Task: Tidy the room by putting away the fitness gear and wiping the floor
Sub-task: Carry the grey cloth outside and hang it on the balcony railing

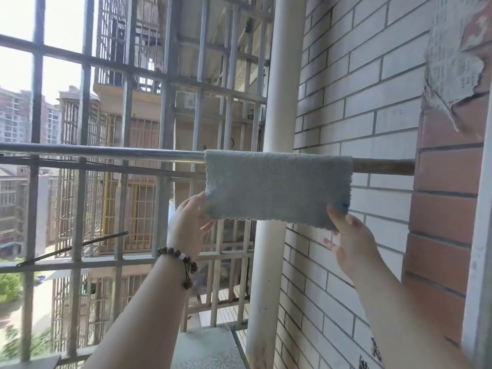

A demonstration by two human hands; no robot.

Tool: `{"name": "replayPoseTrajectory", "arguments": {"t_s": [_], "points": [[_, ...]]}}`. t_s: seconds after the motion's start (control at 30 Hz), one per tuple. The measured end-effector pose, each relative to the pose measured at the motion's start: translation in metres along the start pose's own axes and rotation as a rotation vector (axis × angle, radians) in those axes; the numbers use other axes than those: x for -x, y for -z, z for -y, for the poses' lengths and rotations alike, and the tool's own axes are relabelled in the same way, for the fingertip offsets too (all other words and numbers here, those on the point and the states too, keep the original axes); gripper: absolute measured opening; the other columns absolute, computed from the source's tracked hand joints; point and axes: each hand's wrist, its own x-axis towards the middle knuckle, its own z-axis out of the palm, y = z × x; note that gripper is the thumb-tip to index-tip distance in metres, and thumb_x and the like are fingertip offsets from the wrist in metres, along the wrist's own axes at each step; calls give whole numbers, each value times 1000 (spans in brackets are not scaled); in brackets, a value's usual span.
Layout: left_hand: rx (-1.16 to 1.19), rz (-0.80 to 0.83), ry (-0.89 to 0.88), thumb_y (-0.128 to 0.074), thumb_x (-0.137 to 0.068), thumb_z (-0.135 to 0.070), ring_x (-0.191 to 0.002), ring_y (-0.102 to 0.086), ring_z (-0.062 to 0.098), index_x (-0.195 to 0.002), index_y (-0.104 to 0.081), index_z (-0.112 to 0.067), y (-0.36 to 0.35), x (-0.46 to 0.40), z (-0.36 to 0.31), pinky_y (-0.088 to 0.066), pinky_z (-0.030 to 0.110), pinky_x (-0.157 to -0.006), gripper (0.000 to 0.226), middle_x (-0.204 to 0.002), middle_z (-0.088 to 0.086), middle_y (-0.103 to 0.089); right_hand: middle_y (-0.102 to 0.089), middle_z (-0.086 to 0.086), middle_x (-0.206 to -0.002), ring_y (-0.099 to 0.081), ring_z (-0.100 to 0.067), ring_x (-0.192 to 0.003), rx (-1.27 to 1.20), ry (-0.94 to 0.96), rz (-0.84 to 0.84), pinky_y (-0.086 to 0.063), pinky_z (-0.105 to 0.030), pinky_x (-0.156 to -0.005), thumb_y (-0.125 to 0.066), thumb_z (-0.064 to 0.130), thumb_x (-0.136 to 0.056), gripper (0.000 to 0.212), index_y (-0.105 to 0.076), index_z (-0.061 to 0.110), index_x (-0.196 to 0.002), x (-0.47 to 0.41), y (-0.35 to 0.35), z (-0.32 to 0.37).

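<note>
A grey-blue cleaning cloth (277,186) hangs folded over a horizontal metal rail (106,152) on a balcony. My left hand (190,225), with a bead bracelet on its wrist, pinches the cloth's lower left corner. My right hand (351,237) holds the lower right corner, thumb on the front of the cloth, the other fingers spread below it. Both arms reach up from the bottom of the view. No fitness gear is in sight.
A white vertical pipe (279,102) stands just behind the cloth. A white tiled wall (359,115) and red brick pillar (442,198) close off the right side. Metal security bars (80,182) fence the balcony, with a stone ledge (207,347) below.
</note>
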Motion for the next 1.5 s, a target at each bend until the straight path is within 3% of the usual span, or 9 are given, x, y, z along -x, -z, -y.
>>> {"name": "replayPoseTrajectory", "arguments": {"t_s": [0.1, 0.23, 0.33, 0.47, 0.63, 0.83, 1.03, 1.27, 1.5], "points": [[-311, 107, -31, -69, -78, -56, -99, -68, 17, -118, -63, -16, -11, -4, -18, -51, 38, -89, 57, -108, 2, -71, -60, -15, -123, -57, -33, -114, 292, 173, 42, -47, -49, -98, -73, 51, -72, 70, -51, 6, -122, -3, -7, 26], [-444, 63, -86, -74, -82, -30, -90, -70, 22, -97, -69, -12, -22, -16, -30, -57, 42, -83, 24, -98, 6, -73, -68, -1, -93, -63, -25, -88, 358, 214, 42, -51, -39, -80, -69, 40, -83, 27, -64, 14, -88, -20, -8, 41], [-405, 29, -84, -73, -84, -21, -95, -68, 24, -91, -69, -15, -17, -22, -35, -57, 44, -85, 11, -99, 5, -72, -64, -12, -85, -59, -31, -84, 370, 228, -75, -50, -42, -74, -65, 37, -88, 38, -62, 0, -82, -31, -3, 42], [-398, 81, -53, -69, -87, -24, -97, -67, 24, -95, -66, -15, -13, -18, -28, -56, 44, -87, 12, -102, 5, -70, -65, -13, -96, -61, -34, -89, 440, 248, -32, -55, -50, -76, -62, 35, -90, 23, -61, 12, -86, -30, -2, 28], [-532, 48, -15, -70, -85, -19, -91, -70, 26, -89, -68, -5, -6, -7, -15, -57, 39, -86, 15, -96, 13, -72, -61, -16, -84, -60, -27, -68, 411, 182, 20, -56, -37, -66, -65, 17, -89, 22, -59, -4, -85, -23, 8, 8], [-607, -42, -111, -69, -88, -20, -83, -71, 28, -80, -70, -2, -3, -1, -12, -57, 45, -84, 20, -85, 16, -72, -65, -22, -74, -63, -30, -63, 508, 252, -27, -55, -50, -73, -63, 19, -90, 32, -60, -12, -85, -18, 10, 8], [-922, -16, -168, -57, -94, -33, -82, -61, 11, -114, -66, -4, 1, 47, 5, -48, 21, -73, 36, -100, 7, -70, -67, -9, -75, -62, -23, -72, 468, 51, 77, -53, -40, -76, -61, 33, -91, 32, -63, 8, -71, 7, 20, -5], [-1262, 12, -273, -51, -96, -38, -118, -54, 19, -135, -50, -10, 16, 124, 22, -44, 30, -97, 48, -131, 8, -58, -44, 4, -57, -44, -18, -63, 822, 212, 158, -29, -21, -52, -45, 34, -98, 41, -45, 17, -61, 77, 38, -25], [-1599, 57, -376, -37, -96, -50, -132, -42, 15, -143, -40, -21, 37, 208, 54, -30, 35, -112, 55, -142, -1, -49, -64, 9, -97, -55, -12, -101, 891, 291, 271, -45, -28, -85, -46, 42, -95, 26, -63, 22, -94, 147, 72, -75]]}}
